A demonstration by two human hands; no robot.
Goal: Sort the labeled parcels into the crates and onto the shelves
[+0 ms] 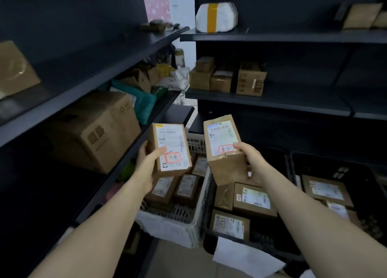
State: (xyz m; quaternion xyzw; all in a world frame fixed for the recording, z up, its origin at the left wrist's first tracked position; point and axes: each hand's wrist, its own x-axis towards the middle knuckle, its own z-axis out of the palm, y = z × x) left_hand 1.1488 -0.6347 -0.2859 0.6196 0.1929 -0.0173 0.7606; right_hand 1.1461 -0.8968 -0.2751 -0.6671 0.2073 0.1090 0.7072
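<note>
My left hand (146,162) grips a small brown parcel (170,139) with a white label and a red-circled mark, held upright above the white crate (178,225). My right hand (255,164) grips a second brown labeled parcel (225,152), thumb on its red-circled mark, above the black crate (209,233). Both labels face me. The white crate holds several small labeled parcels. The black crate holds several as well, and a further black crate (297,164) at the right holds more.
Dark shelves run along the left (109,68) and the back (272,102). A large carton (94,129) and teal bags sit on the left shelf. Small boxes (226,76) stand on the back shelf, a white taped bundle (216,17) above. A white sheet (245,259) hangs off the black crate.
</note>
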